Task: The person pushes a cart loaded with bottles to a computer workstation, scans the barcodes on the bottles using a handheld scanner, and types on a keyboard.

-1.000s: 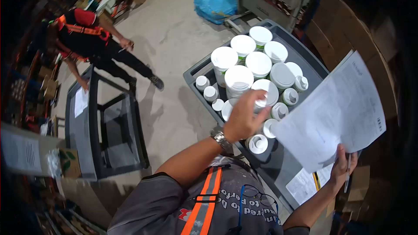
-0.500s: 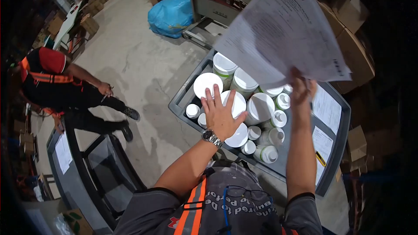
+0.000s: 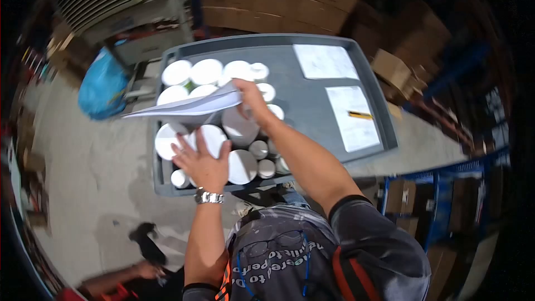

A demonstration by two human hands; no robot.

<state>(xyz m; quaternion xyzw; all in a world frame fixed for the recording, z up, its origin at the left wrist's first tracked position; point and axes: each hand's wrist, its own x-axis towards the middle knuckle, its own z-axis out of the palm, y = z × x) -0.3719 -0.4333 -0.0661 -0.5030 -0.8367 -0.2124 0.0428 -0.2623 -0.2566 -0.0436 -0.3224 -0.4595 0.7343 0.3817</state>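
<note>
1. I counted two wearer's hands: left hand (image 3: 205,166), right hand (image 3: 251,100).
2. Large white tubs (image 3: 242,167): at least nine showed.
3. Small white bottles (image 3: 258,149): I got at least six; overlaps blocked an exact tally.
4. Flat sheets (image 3: 326,62): there were two.
5. Held papers (image 3: 195,105): I couldn't tell.
6. I saw one yellow-black tool (image 3: 360,115), one tray (image 3: 312,106), one blue bag (image 3: 103,86), one wristwatch (image 3: 209,196).

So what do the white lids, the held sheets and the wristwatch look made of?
White lids: probably plastic, smooth and evenly coloured. Held sheets: likely matte paper, thin-edged and gently bent. Wristwatch: apparently polished metal, its silvery band catching bright glints.
</note>
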